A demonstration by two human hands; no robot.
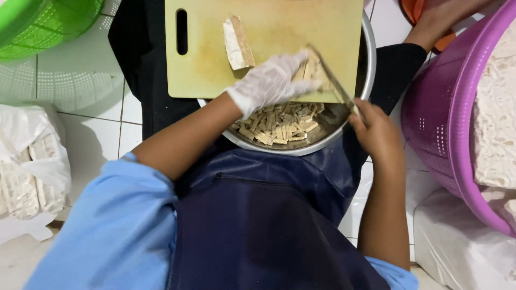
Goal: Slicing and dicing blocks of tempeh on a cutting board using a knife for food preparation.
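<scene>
A yellow cutting board (269,32) lies across a metal bowl (355,115) in my lap. My left hand (269,83), in a thin clear glove, rests on a bunch of cut tempeh strips (310,69) at the board's near edge. My right hand (376,131) grips the handle of a knife (330,80), whose blade lies against those strips. Below the edge, the bowl holds a heap of several cut strips (279,126). A whole tempeh slab (237,43) lies further up the board.
A purple basket (441,118) with large tempeh blocks stands at the right, and another person's hand (441,19) reaches in above it. A green basket (43,21) and a white colander (70,80) sit at the top left. Bagged tempeh (32,166) lies left.
</scene>
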